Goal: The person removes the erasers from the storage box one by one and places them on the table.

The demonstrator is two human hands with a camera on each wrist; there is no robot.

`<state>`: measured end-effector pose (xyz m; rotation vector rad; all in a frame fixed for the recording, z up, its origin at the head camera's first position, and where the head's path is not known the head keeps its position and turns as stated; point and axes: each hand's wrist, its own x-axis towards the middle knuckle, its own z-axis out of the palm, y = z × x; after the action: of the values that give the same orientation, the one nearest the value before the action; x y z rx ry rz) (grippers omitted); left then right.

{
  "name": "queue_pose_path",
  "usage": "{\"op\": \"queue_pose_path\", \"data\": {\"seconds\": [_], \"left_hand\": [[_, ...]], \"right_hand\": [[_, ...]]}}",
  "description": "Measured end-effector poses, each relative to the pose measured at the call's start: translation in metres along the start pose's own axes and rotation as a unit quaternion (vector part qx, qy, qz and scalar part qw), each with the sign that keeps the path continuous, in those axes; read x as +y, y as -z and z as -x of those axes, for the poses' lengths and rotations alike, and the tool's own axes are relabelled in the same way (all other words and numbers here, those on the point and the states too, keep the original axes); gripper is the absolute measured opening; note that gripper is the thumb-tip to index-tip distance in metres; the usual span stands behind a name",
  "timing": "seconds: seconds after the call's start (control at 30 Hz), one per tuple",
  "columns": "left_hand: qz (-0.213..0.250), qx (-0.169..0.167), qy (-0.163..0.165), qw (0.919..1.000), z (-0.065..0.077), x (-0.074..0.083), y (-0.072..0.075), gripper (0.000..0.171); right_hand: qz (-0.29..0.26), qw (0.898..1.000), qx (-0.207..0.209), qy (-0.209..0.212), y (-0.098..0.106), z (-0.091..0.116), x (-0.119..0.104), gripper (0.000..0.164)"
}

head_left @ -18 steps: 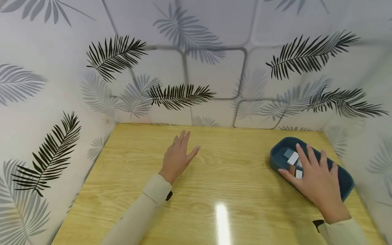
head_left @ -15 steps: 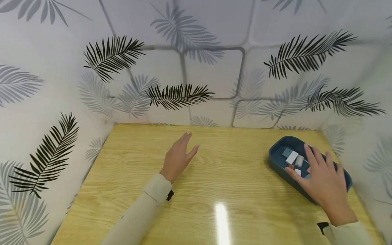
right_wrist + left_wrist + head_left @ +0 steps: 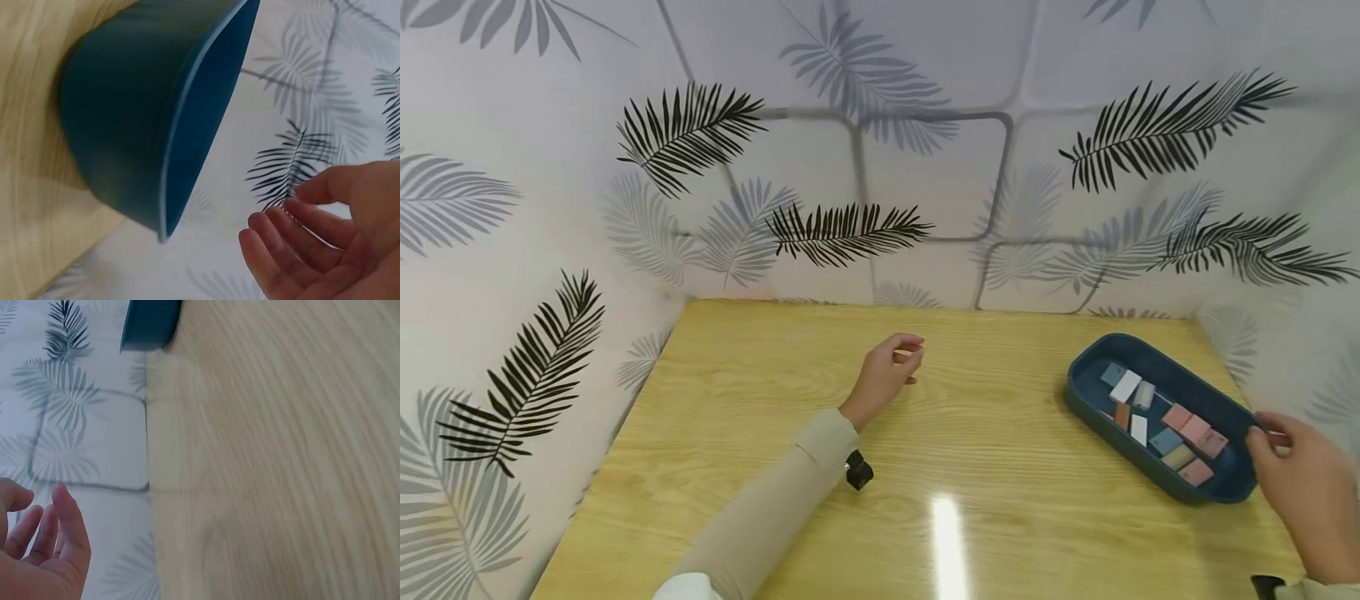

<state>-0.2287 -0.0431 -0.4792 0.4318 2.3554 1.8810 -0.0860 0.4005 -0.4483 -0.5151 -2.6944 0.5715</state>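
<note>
A dark blue oblong tray (image 3: 1187, 388) stands on the table at the right, holding several small rectangular blocks: pink blocks (image 3: 1195, 429), white, blue, brown and tan ones. My right hand (image 3: 1311, 483) is at the tray's near right end, fingers loosely bent, nothing in them. The right wrist view shows this hand (image 3: 337, 244) a small gap away from the tray's rim (image 3: 165, 187). Over the middle of the table hovers my left hand (image 3: 883, 379), its fingers loosely curled with nothing held. In the left wrist view, only one end of the tray (image 3: 152, 324) shows.
The wood-patterned table (image 3: 1000, 467) meets a leaf-printed backdrop (image 3: 925, 183) behind and at both sides. A light reflection (image 3: 949, 542) lies on the table's front part. The tray stands close to the right-hand backdrop.
My right hand has moved from above the tray to its right end, uncovering the blocks. My left hand has shifted right and its fingers have bent. The tray looks unmoved.
</note>
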Motion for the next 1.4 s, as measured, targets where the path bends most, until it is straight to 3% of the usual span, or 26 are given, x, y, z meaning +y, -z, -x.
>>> {"op": "queue_pose_path", "data": {"seconds": [0.1, 0.2, 0.37, 0.43, 0.67, 0.83, 1.03, 1.27, 1.4], "left_hand": [[0.054, -0.032, 0.015, 0.9979, -0.003, 0.004, -0.018, 0.024], [0.083, -0.059, 0.019, 0.9947, -0.004, 0.007, -0.039, 0.025], [0.101, -0.093, 0.021, 0.9903, -0.005, 0.006, -0.075, 0.025], [0.106, -0.095, 0.027, 0.9895, -0.006, 0.004, -0.09, 0.026], [0.154, -0.075, 0.053, 0.9837, -0.016, 0.005, -0.146, 0.027], [0.151, -0.061, 0.072, 0.9841, -0.027, 0.004, -0.176, 0.024], [0.173, -0.031, 0.119, 0.9772, -0.035, 0.005, -0.196, 0.021], [0.237, 0.006, 0.168, 0.9569, -0.038, 0.012, -0.211, 0.02], [0.26, 0.056, 0.185, 0.9461, -0.043, 0.011, -0.217, 0.017]], "right_hand": [[-0.037, 0.998, 0.023, -0.053, -0.006, -0.003, 0.02, 0.032], [-0.067, 0.994, 0.021, -0.089, -0.021, -0.013, 0.047, 0.036], [-0.043, 0.995, 0.02, -0.089, -0.064, -0.035, 0.118, 0.042], [-0.027, 0.996, 0.033, -0.079, -0.076, -0.038, 0.132, 0.042], [-0.065, 0.988, 0.026, -0.137, -0.058, -0.025, 0.088, 0.039], [-0.033, 0.99, 0.005, -0.139, -0.082, -0.039, 0.125, 0.038], [-0.045, 0.981, 0.006, -0.187, -0.106, -0.051, 0.155, 0.04], [-0.069, 0.978, 0.048, -0.19, -0.109, -0.047, 0.156, 0.036], [-0.089, 0.978, 0.054, -0.18, -0.111, -0.049, 0.153, 0.032]]}}
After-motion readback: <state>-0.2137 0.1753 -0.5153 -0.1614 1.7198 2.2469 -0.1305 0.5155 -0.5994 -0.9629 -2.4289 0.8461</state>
